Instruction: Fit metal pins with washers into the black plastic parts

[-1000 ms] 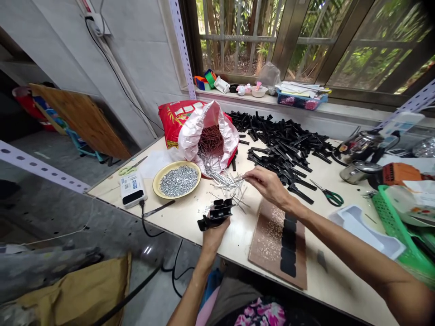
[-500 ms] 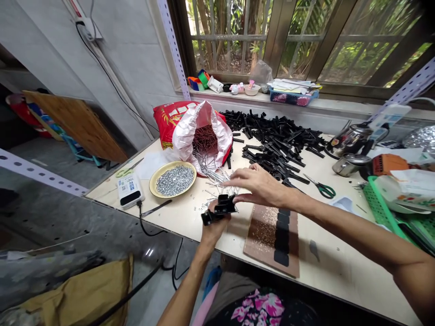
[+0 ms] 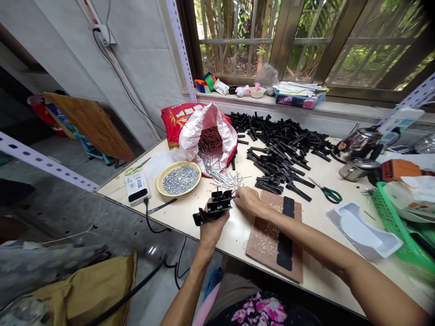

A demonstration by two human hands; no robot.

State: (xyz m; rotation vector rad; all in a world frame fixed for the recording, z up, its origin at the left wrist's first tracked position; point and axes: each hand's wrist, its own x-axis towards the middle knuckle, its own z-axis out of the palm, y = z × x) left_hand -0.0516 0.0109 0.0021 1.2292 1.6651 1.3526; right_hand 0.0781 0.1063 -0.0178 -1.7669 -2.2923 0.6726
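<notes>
My left hand [image 3: 213,228] is wrapped round several black plastic pieces with curved, channel-like ends [image 3: 219,204], held up over the table's front edge. Close to the right side of these pieces is my right hand [image 3: 249,200], its fingers pinched together; what is between them, if anything, is too small to make out. Just behind both hands lies a loose heap of thin metal pins [image 3: 229,181], spilling from the mouth of a red and white sack [image 3: 185,140]. A yellow dish [image 3: 159,188] full of small shiny metal pieces sits left of the pins.
Many long black plastic pieces [image 3: 285,145] are piled along the back. A brown board [image 3: 295,267] with a dark strip lies under my right forearm. Scissors [image 3: 328,192], a white tray [image 3: 363,231] and a green basket [image 3: 390,222] are rightward; a white power bank [image 3: 137,188] is leftward.
My right hand has come down from above the black pieces to their right side, and its spread fingers have closed. My left hand still holds the pieces. The view has shifted slightly.
</notes>
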